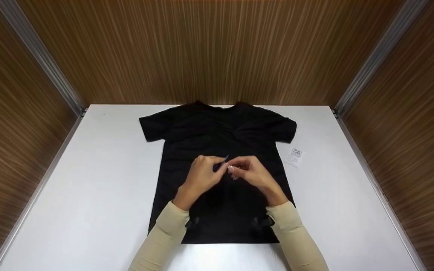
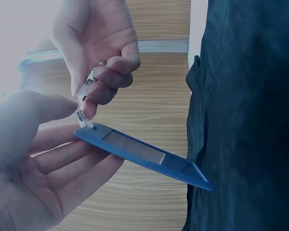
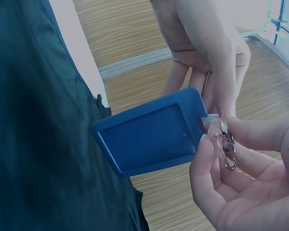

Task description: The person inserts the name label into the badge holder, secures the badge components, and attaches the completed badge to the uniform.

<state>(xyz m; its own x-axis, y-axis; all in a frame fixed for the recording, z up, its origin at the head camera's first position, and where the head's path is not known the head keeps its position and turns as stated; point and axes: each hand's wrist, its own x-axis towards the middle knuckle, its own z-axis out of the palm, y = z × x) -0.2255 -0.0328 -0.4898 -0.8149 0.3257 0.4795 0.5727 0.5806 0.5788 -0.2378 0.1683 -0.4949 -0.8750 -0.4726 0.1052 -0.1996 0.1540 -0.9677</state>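
Above a black T-shirt (image 1: 217, 141) spread flat on the white table, both hands meet at a blue badge holder (image 3: 147, 137). My left hand (image 1: 202, 171) holds its slotted end, thumb above and fingers below; the holder's other end sticks out past the fingers. From the slot runs a short clear strap (image 3: 211, 119) to a metal clip with a safety pin (image 3: 227, 144). My right hand (image 1: 252, 171) pinches this clip between thumb and fingers. In the head view the holder shows only as a thin blue edge, with the clip mostly hidden by the fingers.
A white card (image 1: 295, 157) with a printed square code lies on the table (image 1: 100, 180) beside the shirt's right side. Brown wood-grain panels (image 1: 209, 52) enclose the table at the back and both sides, with metal strips (image 1: 386, 56) along the corners.
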